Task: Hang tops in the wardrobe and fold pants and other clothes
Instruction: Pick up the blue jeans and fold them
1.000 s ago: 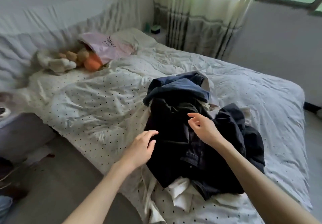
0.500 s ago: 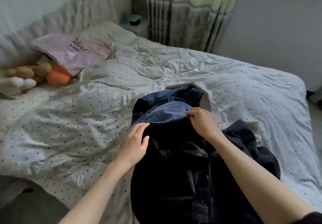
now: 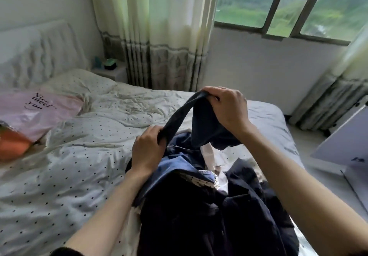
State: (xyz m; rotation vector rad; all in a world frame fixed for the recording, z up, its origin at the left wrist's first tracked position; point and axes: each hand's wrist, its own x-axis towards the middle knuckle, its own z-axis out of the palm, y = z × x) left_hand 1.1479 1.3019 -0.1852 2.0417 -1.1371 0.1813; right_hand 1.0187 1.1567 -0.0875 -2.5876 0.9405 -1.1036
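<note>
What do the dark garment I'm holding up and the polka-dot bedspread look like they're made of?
The dark garment, gripped by both the left hand and the right hand, looks like soft matte denim or cotton: it droops limply. The bedspread seems thin woven cotton, matte and finely creased.

Half a second ago lay flat on top of the clothes pile [image 3: 209, 206]; now both raised off it. Right hand [image 3: 227, 110] up high over the bed [image 3: 59, 176], pinching the edge of a dark blue garment [image 3: 207, 128]. Left hand [image 3: 148, 150] lower, gripping the same edge, pulled taut into a band between the two. Garment lifted clear of the pile, possibly a waistband, hard to tell.
</note>
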